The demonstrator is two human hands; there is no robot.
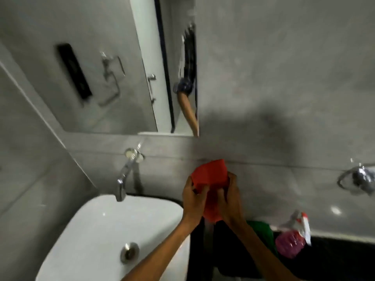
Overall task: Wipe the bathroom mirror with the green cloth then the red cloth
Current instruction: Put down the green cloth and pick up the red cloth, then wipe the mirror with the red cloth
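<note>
The red cloth (211,175) is bunched between both hands, held up in front of the grey wall just right of the sink. My left hand (192,199) grips its left side and my right hand (231,197) grips its right side. The green cloth (263,230) lies on the dark counter behind my right forearm, partly hidden by it. The mirror (97,63) hangs on the wall above and to the left, and reflects a forearm at its right edge.
A white basin (97,224) with a chrome tap (125,175) sits at lower left. A spray bottle (294,234) with pink liquid lies on the dark counter (334,256) at right. A chrome towel ring (357,179) sticks out of the right wall.
</note>
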